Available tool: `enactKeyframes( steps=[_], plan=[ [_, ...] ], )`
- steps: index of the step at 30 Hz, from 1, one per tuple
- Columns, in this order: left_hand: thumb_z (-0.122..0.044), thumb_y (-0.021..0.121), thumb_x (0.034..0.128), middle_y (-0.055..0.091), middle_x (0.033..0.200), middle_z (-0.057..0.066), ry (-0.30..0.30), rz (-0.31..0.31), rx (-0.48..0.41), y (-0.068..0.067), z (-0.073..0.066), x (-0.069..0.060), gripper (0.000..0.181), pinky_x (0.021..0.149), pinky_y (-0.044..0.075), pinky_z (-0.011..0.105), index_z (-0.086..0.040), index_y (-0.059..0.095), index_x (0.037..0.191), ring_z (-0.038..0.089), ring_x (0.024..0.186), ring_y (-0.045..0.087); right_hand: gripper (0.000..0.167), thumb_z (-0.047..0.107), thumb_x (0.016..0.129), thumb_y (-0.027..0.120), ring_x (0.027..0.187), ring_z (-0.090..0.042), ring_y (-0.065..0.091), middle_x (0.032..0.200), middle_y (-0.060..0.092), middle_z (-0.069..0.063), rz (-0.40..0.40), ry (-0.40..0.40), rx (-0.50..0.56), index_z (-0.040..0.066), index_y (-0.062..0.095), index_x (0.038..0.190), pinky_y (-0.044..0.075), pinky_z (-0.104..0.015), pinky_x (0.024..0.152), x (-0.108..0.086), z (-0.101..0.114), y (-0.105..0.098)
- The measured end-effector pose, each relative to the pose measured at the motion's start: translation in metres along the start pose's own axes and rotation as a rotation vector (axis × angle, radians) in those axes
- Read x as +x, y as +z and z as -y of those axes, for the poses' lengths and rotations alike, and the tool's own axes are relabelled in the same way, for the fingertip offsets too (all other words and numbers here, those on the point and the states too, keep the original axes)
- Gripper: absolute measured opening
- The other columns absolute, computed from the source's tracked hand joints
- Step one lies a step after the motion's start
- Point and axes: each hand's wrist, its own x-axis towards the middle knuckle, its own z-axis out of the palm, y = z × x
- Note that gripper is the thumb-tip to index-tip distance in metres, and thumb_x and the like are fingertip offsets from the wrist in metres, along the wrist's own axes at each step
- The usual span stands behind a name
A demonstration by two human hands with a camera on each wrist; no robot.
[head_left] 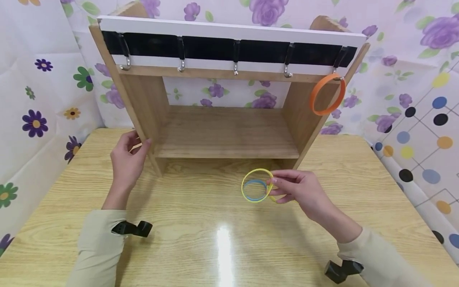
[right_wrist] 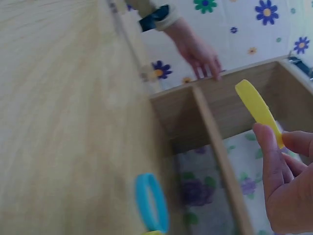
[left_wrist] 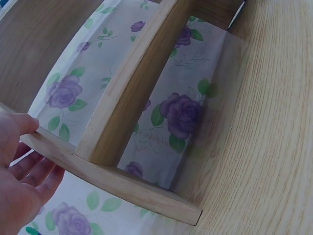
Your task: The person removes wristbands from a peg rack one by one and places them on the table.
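Note:
My right hand (head_left: 305, 191) pinches a thin yellow ring (right_wrist: 257, 105) between thumb and fingers, holding it up in front of the rack's lower shelf. On the table beyond it lies a blue ring (right_wrist: 141, 196), seen through the yellow one in the head view. A second yellow ring (right_wrist: 153, 233) is beside the blue one, mostly hidden behind my right hand in the head view. My left hand (head_left: 129, 161) grips the front edge of the left side panel (left_wrist: 122, 183) of a wooden rack (head_left: 229, 131). An orange ring (head_left: 313, 95) hangs from the rack's rightmost hook.
Several metal hooks (head_left: 235, 67) line a black strip (head_left: 208, 50) on the rack's white top board. The rack stands at the back of a wood-grain table (head_left: 186, 239), before flowered wall cloth (head_left: 215, 8). Dotted cloth (head_left: 423, 159) hangs at the right.

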Motion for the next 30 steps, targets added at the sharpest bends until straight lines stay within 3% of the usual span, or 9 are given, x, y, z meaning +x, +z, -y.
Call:
enactKeyframes(
  steps=[5,13,30],
  plan=[
    [-0.01,0.066,0.0903,0.06,0.105,0.0,-0.003,-0.003,0.011,-0.001,0.0,0.0,0.035,0.084,0.052,0.019,0.005,0.058,0.121,0.006,0.097,0.059,0.033,0.006,0.093,0.063,0.082,-0.021,0.071,0.109,0.067,-0.021,0.048,0.071,-0.049,-0.014,0.058,0.12,0.06,-0.033,0.065,0.0,-0.018,0.0],
    [-0.009,0.065,0.0903,0.06,0.107,0.002,0.007,0.001,0.018,-0.002,0.001,-0.001,0.035,0.085,0.051,0.019,0.007,0.057,0.121,0.006,0.098,0.059,0.042,0.006,0.093,0.062,0.082,-0.021,0.071,0.11,0.067,-0.021,0.087,0.12,-0.047,-0.018,0.051,0.125,0.06,-0.034,0.064,-0.001,-0.037,-0.002],
    [-0.01,0.065,0.0908,0.061,0.108,0.005,-0.002,0.004,0.017,0.0,0.001,0.0,0.035,0.087,0.052,0.021,0.007,0.057,0.121,0.007,0.099,0.059,0.041,0.011,0.092,0.065,0.086,-0.024,0.07,0.111,0.066,-0.022,0.111,0.188,-0.064,-0.015,0.055,0.123,0.06,-0.033,0.064,-0.002,-0.07,-0.011]
  ],
)
